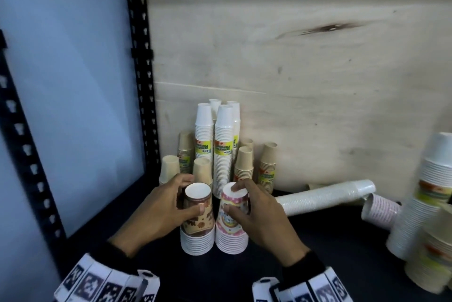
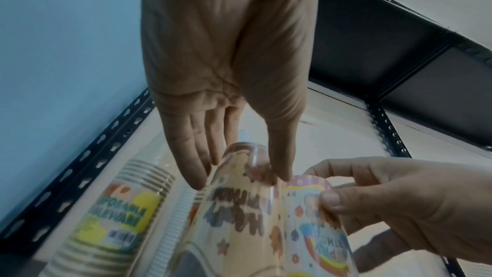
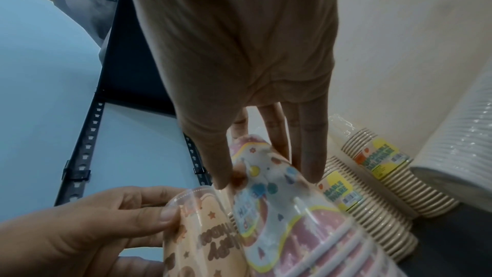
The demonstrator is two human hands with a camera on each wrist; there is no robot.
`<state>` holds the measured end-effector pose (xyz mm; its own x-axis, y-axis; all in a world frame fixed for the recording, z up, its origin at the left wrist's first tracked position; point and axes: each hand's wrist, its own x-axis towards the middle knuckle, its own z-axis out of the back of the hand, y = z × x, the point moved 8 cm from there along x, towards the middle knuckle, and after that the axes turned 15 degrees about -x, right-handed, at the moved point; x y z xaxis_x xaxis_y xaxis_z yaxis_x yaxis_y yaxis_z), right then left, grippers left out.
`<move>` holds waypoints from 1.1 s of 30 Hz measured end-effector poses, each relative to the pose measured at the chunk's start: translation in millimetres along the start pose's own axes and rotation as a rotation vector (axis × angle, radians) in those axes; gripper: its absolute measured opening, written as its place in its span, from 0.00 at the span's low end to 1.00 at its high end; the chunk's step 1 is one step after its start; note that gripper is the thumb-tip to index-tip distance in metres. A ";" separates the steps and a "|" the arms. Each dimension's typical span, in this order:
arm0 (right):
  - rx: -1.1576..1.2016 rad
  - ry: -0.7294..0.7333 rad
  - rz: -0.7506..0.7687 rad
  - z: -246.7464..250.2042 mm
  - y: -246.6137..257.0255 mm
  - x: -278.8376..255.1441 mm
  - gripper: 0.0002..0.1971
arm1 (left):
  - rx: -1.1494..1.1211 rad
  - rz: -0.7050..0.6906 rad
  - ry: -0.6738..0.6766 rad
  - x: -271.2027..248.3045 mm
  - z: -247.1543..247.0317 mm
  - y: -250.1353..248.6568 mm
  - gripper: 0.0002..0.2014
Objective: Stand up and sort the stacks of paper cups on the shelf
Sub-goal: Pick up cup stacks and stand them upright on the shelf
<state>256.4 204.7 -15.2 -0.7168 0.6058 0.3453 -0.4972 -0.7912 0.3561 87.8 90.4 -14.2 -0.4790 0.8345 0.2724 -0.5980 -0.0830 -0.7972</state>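
Two wrapped stacks of upside-down party cups stand side by side on the dark shelf. My left hand grips the brown-patterned stack near its top, thumb in front and fingers behind; the same stack fills the left wrist view. My right hand grips the pink-patterned stack, forefinger on its top and thumb on its front; that stack also shows in the right wrist view. Behind them stand tall white cup stacks and shorter kraft-brown stacks.
A white stack lies on its side at the right, next to a fallen pink-striped stack. Tall white and kraft stacks lean at the far right edge. The black perforated shelf post rises at the left; a plywood back panel closes the rear.
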 end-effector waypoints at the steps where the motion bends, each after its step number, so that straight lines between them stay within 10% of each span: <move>1: 0.003 0.003 0.014 0.9 0.2 -1.7 0.18 | 0.013 -0.010 -0.004 -0.4 0.4 -3.7 0.34; 8: -0.038 -0.020 0.018 29.0 -34.8 -21.3 0.23 | 0.140 -0.228 -0.138 -2.1 11.0 -70.6 0.35; 19: -0.257 -0.157 -0.237 146.8 -126.6 -72.7 0.17 | 0.105 -0.302 0.195 35.0 -112.5 -166.4 0.23; 33: -0.443 -0.482 -0.428 264.0 -204.3 -93.9 0.14 | 0.469 -0.189 0.459 128.5 -286.0 -154.2 0.34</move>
<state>554.4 331.5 108.8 -0.1779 0.7551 0.6310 -0.9039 -0.3789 0.1986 302.3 366.2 -10.4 -0.0794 0.9958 0.0455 -0.9093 -0.0537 -0.4127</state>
